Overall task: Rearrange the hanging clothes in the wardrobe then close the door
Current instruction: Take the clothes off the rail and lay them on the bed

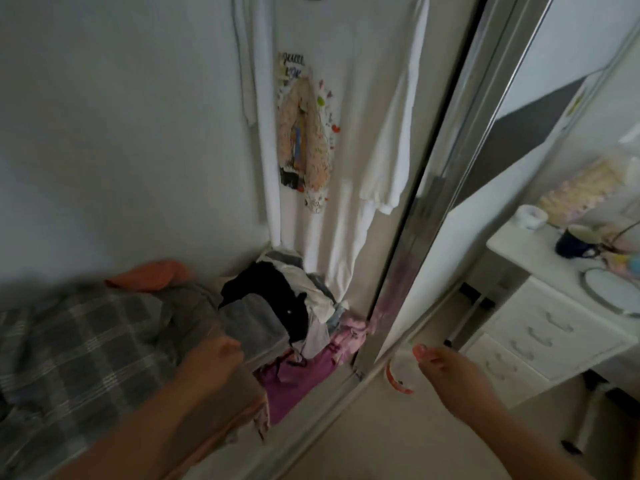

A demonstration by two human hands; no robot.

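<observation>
A long white T-shirt (349, 109) with a colourful print hangs in the open wardrobe, and another white garment (247, 60) hangs just left of it. The mirrored sliding door (446, 157) stands at the right of the opening. My left hand (211, 358) is low in front of the clothes pile, blurred, with its fingers curled; nothing shows in it. My right hand (450, 372) reaches towards the bottom of the mirror with the thumb stretched out. A round white thing with a red rim (400, 372) lies by the thumb tip; contact is unclear.
A heap of black, grey, white and pink clothes (294, 317) fills the wardrobe floor. A grey plaid fabric (79, 341) and an orange garment (149, 275) lie at the left. The mirror reflects a white chest of drawers (540, 327) with a dark mug.
</observation>
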